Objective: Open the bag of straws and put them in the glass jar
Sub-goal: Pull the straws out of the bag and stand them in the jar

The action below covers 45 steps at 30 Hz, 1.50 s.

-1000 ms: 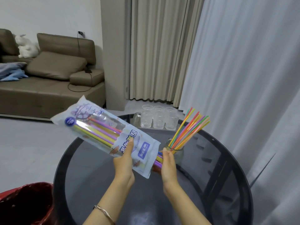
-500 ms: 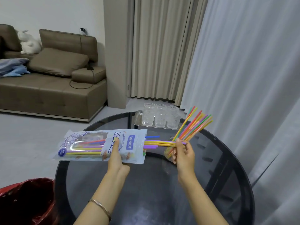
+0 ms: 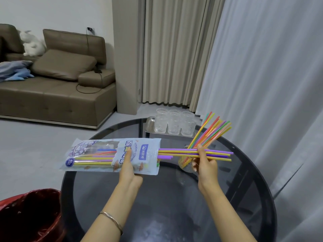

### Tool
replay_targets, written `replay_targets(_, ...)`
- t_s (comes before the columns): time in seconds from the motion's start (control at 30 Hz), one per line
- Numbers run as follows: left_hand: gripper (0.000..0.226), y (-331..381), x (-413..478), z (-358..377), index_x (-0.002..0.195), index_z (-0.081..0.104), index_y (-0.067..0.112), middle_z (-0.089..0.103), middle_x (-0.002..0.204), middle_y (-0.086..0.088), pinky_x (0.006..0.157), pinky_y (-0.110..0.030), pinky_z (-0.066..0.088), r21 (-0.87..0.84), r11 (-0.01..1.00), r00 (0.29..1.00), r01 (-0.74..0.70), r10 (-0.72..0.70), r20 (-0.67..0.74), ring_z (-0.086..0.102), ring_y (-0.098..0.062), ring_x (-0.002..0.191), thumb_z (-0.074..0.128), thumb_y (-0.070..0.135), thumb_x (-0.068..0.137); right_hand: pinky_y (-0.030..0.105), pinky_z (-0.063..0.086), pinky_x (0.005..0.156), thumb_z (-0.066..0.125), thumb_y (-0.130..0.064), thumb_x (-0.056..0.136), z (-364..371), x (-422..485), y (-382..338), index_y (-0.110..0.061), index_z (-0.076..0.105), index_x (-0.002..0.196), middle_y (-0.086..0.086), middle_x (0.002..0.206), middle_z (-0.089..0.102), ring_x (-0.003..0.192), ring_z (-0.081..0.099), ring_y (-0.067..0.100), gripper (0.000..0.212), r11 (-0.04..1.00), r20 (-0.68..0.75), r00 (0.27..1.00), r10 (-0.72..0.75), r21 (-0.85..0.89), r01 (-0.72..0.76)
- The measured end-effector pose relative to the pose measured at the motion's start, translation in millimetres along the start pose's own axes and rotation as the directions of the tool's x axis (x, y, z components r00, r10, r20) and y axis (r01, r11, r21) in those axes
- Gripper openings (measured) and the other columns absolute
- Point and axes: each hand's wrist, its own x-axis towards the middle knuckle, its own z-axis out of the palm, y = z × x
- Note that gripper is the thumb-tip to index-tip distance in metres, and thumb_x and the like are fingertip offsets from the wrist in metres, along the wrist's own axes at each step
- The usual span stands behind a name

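Bag of straws (image 3: pixel 111 155): held level above the left part of the round dark glass table (image 3: pixel 166 198), open mouth facing right. Left hand (image 3: pixel 128 167) clamped on its middle, thumb on top. Pulled straws (image 3: pixel 181 152), purple and yellow, project from the mouth; right hand (image 3: pixel 203 163) fingers pinched together on them. Glass jar (image 3: pixel 185 161): just behind the right hand, near the table's right edge, holding coloured straws fanned up-right. Tray of glasses (image 3: pixel 173 124) at the far edge. Near half of the tabletop bare. Red bin (image 3: pixel 29 215) near left, off the table.

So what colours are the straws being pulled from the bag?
Purple and yellow straws, clearest in the head view.
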Motion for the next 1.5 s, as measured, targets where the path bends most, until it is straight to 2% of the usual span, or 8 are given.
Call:
replay_targets(0.13,0.009,-9,-5,4,0.093,0.060,0.025,0.074,0.077,0.004,0.079,-0.038,0.053,0.012,1.000,1.000,0.005,-0.005,0.007,0.067,-0.013,0.078,0.065,0.029,0.086,0.017,0.035,0.040,0.060,-0.034,0.089,1,-1,2,-0.013,0.057,0.066,-0.002,0.045,0.047,0.040,0.041,0.008,0.031,1.000,0.026,1.000,0.003,-0.026,-0.003)
replay_targets(0.27,0.007,-18,-7,7,0.089,0.061,0.024,0.072,0.083,0.002,0.080,-0.040,0.053,0.010,1.000,1.000,0.028,-0.028,0.000,0.070,-0.011,0.063,0.066,0.027,0.086,0.015,0.034,0.037,0.059,-0.029,0.090,5,-2,7,-0.013,0.058,0.069,-0.005,0.042,0.048,0.037,0.042,0.007,0.026,0.999,0.042,0.999,0.002,-0.036,0.000)
replay_targets(0.53,0.019,-15,13,14,0.102,0.061,0.022,0.069,0.092,0.001,0.084,-0.041,0.052,0.013,1.000,1.000,0.019,-0.019,-0.009,0.070,-0.011,0.062,0.065,0.030,0.086,0.013,0.036,0.037,0.053,-0.023,0.094,-25,37,-21,-0.007,0.056,0.078,0.002,0.053,0.044,0.034,0.042,0.001,0.023,0.990,-0.135,0.981,-0.140,-0.050,0.134)
replay_targets(0.7,0.023,-19,31,19,0.108,0.058,0.024,0.070,0.091,0.004,0.071,-0.037,0.056,0.039,0.999,1.000,-0.025,0.025,-0.013,0.069,-0.008,0.064,0.065,0.028,0.086,0.013,0.035,0.035,0.055,-0.021,0.092,-44,78,-54,-0.014,0.050,0.060,-0.001,0.044,0.046,0.034,0.042,0.003,0.033,0.962,-0.242,0.934,-0.263,-0.138,0.235)
replay_targets(0.97,0.007,-27,41,29,0.093,0.061,0.025,0.074,0.069,0.007,0.074,-0.039,0.055,0.051,0.999,1.000,0.001,-0.001,0.003,0.069,-0.007,0.053,0.064,0.028,0.087,0.024,0.040,0.049,0.054,-0.024,0.092,-52,130,-66,0.004,0.055,0.061,0.012,0.052,0.049,0.045,0.050,0.013,0.042,0.757,-0.021,0.880,-0.475,-0.519,0.396)
replay_targets(1.13,0.007,-26,45,27,0.092,0.061,0.026,0.073,0.065,0.009,0.066,-0.034,0.057,0.051,0.999,1.000,-0.006,0.005,0.011,0.069,-0.007,0.055,0.064,0.029,0.087,0.026,0.036,0.051,0.054,-0.023,0.092,-34,140,-57,-0.008,0.038,0.047,0.006,0.047,0.039,0.041,0.037,0.015,0.050,0.616,0.188,0.919,-0.346,-0.694,0.374)
replay_targets(1.27,0.008,-25,45,27,0.093,0.061,0.025,0.074,0.066,0.007,0.076,-0.039,0.054,0.046,0.999,1.000,-0.007,0.006,0.020,0.069,-0.007,0.054,0.064,0.028,0.087,0.028,0.030,0.049,0.058,-0.025,0.091,-21,152,-45,-0.016,0.031,0.050,0.001,0.048,0.036,0.045,0.035,0.017,0.050,0.600,0.194,0.958,-0.211,-0.748,0.283)
replay_targets(1.5,0.007,-28,46,26,0.093,0.060,0.026,0.074,0.065,0.008,0.064,-0.036,0.057,0.061,0.998,1.000,-0.011,0.010,0.024,0.070,-0.008,0.055,0.064,0.027,0.087,0.033,0.043,0.062,0.066,-0.034,0.085,-14,164,-31,-0.013,0.041,0.058,0.002,0.057,0.047,0.061,0.051,0.022,0.042,0.538,0.191,0.980,-0.057,-0.821,0.191)
